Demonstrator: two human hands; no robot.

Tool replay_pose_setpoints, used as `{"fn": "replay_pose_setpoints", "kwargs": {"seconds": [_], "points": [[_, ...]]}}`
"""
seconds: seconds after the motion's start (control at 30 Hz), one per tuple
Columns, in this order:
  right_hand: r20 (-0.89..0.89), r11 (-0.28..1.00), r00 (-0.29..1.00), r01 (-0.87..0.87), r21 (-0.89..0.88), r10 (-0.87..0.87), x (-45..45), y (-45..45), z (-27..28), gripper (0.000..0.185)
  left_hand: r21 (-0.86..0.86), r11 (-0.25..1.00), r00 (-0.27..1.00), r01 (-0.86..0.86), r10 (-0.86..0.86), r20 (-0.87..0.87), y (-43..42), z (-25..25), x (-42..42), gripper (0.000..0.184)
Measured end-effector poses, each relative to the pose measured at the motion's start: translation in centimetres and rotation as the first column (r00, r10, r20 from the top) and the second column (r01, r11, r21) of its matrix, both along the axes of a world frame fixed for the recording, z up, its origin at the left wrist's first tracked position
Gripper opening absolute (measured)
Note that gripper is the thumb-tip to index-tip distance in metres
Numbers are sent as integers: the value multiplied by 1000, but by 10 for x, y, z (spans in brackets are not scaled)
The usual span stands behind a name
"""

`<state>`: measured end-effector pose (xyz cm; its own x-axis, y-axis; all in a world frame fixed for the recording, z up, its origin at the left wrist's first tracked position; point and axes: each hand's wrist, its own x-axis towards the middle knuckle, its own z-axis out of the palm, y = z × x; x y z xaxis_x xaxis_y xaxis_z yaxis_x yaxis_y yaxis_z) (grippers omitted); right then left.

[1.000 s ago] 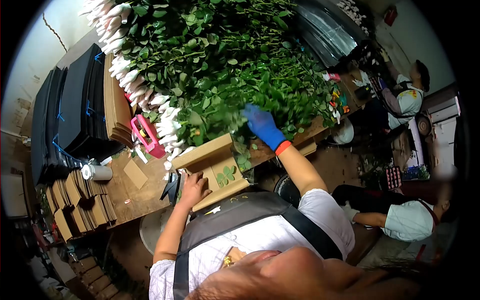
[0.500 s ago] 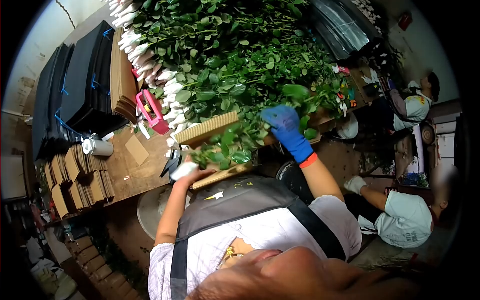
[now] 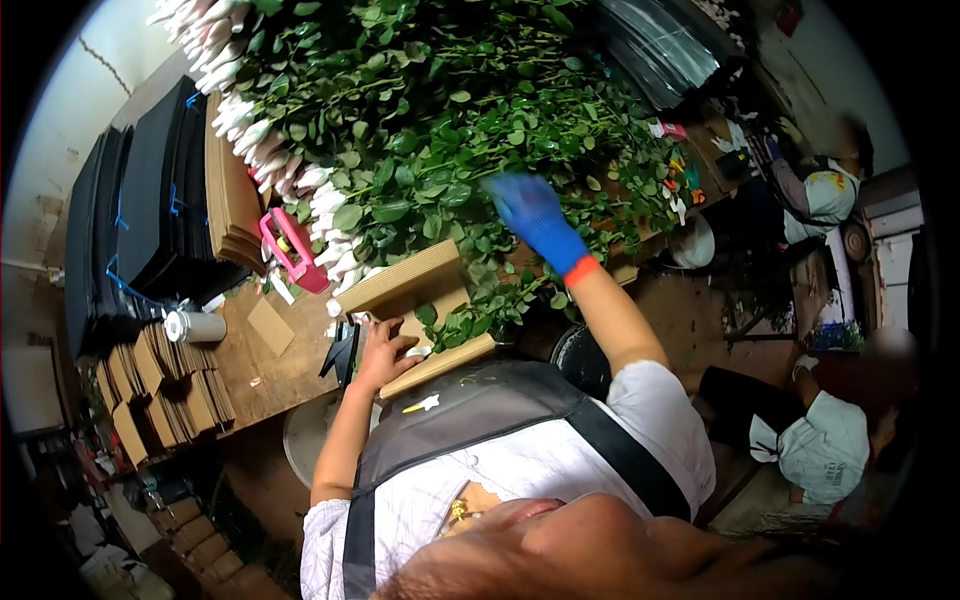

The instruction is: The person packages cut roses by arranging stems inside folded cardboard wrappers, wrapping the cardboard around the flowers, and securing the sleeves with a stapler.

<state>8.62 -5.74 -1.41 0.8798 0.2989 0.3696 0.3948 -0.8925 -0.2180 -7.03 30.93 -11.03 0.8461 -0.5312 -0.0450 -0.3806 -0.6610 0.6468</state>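
My bare left hand is at the left end of a wooden-sided tray lined with cardboard, fingers apart. A bit of white shows by its fingertips; I cannot tell whether they touch it. Leafy green stems lie in the tray, extending to the right. My right hand, in a blue glove with an orange cuff, is over the big pile of leafy stems. Its fingers are smeared by motion. White-wrapped heads line the pile's left side.
Left of the tray are a pink handled tool, a white cup, folded cardboard pieces and stacked dark sheets. Plastic sleeves lie at the back right. Two co-workers are off to the right.
A white-headed leafy stem has gone down into the tray, and my left hand has spread its fingers there. My gloved right hand has moved left and up over the pile.
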Motion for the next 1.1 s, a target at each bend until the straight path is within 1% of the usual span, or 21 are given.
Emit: {"fn": "replay_pose_setpoints", "kwargs": {"seconds": [0.1,0.13,0.17,0.2,0.23,0.27,0.33,0.37,0.47,0.5,0.6,0.63,0.73,0.77,0.8,0.83,0.87,0.93,1.0,1.07,1.1], "points": [[434,987,901,74,-142,-5,70,21,19,30,48,998,999,33,-33,4,-1,5,2,32],[143,957,988,98,-274,-60,91,26,12,30,48,998,1000,27,-27,-1,-1,6,2,32],[-155,913,977,74,-401,-148,109,30,1,31,30,999,1000,23,-23,-21,0,4,2,32],[-423,861,868,11,-509,-261,115,37,7,31,16,1000,1000,7,-7,-29,-1,4,1,32],[-370,869,894,40,-493,-251,120,36,14,33,41,999,999,25,-26,23,0,4,2,32],[-87,934,983,127,-335,-165,118,28,21,33,61,997,997,37,-41,71,0,4,1,32],[490,995,866,100,30,-101,95,17,46,34,25,1000,998,15,-17,68,-2,4,0,31],[515,992,848,127,29,-124,78,24,74,38,7,1000,998,4,-5,56,-1,0,0,31],[83,994,996,38,-98,-30,99,3,36,47,17,1000,1000,-9,8,24,-3,8,-1,30],[206,997,976,68,37,-74,93,1,41,49,19,1000,1000,2,-2,26,1,5,-2,30],[627,997,777,71,-7,-51,69,-14,97,50,20,1000,1000,-3,2,21,0,0,0,31],[464,997,883,45,59,-67,53,-8,105,51,9,1000,1000,-12,12,26,0,1,0,31],[383,984,923,-102,143,40,31,-18,87,53,-15,1000,999,12,-12,31,4,2,3,31],[308,995,951,-30,94,-1,14,-22,88,51,-20,1000,999,10,-9,41,3,2,6,31],[394,983,912,-158,95,109,2,-23,88,48,-23,1000,999,0,1,36,1,2,0,31],[307,982,946,-146,121,103,-18,-22,79,43,-47,999,1000,-19,19,-2,0,5,-1,38],[224,981,971,-124,148,89,-37,-21,63,38,-26,1000,999,-5,6,42,2,-1,0,63],[151,965,976,-187,183,160,-66,-20,25,32,45,997,997,-67,68,-38,3,-6,1,90],[-9,995,995,-98,-21,98,-93,-30,-17,28,-90,973,970,-212,198,-137,2,-4,-4,101],[-182,975,983,-37,-221,-4,-108,-38,-66,27,-297,889,858,-350,177,-481,-3,9,-6,98],[-282,958,956,-10,-287,-75,-112,-41,-97,29,-382,878,938,-288,179,-296,-6,6,-8,80]]}}
